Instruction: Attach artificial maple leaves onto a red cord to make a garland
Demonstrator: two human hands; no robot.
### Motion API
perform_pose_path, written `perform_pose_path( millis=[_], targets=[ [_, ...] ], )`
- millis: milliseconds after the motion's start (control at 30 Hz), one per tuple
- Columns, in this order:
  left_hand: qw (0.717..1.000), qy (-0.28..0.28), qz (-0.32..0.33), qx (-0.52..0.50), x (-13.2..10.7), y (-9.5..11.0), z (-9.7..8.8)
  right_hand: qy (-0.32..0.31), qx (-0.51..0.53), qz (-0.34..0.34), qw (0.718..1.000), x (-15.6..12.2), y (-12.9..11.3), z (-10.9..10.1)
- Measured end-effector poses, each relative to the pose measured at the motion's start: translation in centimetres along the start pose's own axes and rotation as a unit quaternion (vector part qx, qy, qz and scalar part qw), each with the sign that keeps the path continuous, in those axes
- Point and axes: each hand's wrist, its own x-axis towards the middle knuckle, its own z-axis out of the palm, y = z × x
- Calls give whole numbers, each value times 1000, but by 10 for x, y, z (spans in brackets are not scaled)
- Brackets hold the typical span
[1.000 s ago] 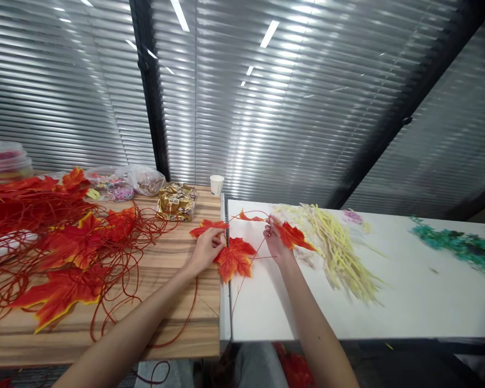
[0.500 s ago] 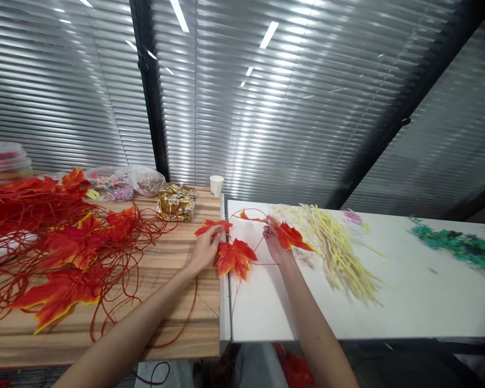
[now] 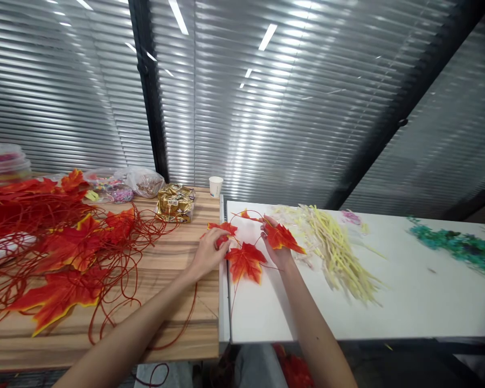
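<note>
Between my hands stretches a red maple-leaf garland, artificial leaves on a thin red cord. My left hand (image 3: 210,252) has its fingers closed on it, beside a small leaf (image 3: 225,228). A larger red leaf with yellow-orange tips (image 3: 246,262) hangs just to the right of those fingers. My right hand (image 3: 274,243) pinches the cord near another leaf (image 3: 283,237), which partly covers its fingers. One more small leaf (image 3: 248,215) is on the cord loop behind. The exact grip of each hand's fingertips is partly hidden.
Tangled red cords and maple leaves (image 3: 70,242) spread over the wooden table (image 3: 165,302) at left. Gold packaging (image 3: 175,202), plastic bags (image 3: 144,181) and a paper cup (image 3: 215,186) stand behind. Yellow strips (image 3: 335,248) and green garland (image 3: 456,242) lie on the white table (image 3: 408,296).
My left hand has moved slightly right, and the large hanging leaf has shifted right with it. The leaf at my right hand has moved a little left. Both hands stay on the garland.
</note>
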Motion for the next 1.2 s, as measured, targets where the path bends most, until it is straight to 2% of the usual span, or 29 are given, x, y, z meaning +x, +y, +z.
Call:
perform_pose_path(
  millis=[100, 200, 267, 333, 433, 567, 667, 867, 1033, 1133, 1200],
  targets=[
    [992, -104, -37, -60, -5, 5, 3, -5, -11, -8, 1000, -2, -2, 3],
    [960, -222, -108, -131, -10, 8, 6, -13, -21, -20, 999, -4, -3, 4],
    [940, -269, -131, -164, -12, 10, 7, -27, -16, -27, 999, -5, -2, 2],
    [929, -288, -138, -186, -12, 12, 7, -32, -11, -34, 999, -4, -1, 1],
    [925, -295, -142, -192, -12, 14, 5, 4, 1, -37, 999, 0, 1, -2],
    [902, -351, -158, -195, -14, 15, 4, 27, 53, 5, 998, 5, 4, -6],
    [868, -411, -176, -217, -17, 14, 4, 11, 113, 21, 993, 7, 6, -8],
    [807, -506, -209, -221, -18, 15, -1, 22, 189, 62, 980, 11, 5, -9],
    [756, -572, -213, -235, -17, 23, -9, -21, 207, 86, 974, 10, 3, -8],
    [709, -619, -230, -249, -17, 28, -10, -39, 190, 95, 976, 7, 2, -6],
    [665, -658, -235, -264, -18, 30, -10, -52, 185, 105, 976, 5, 1, -6]
  ],
)
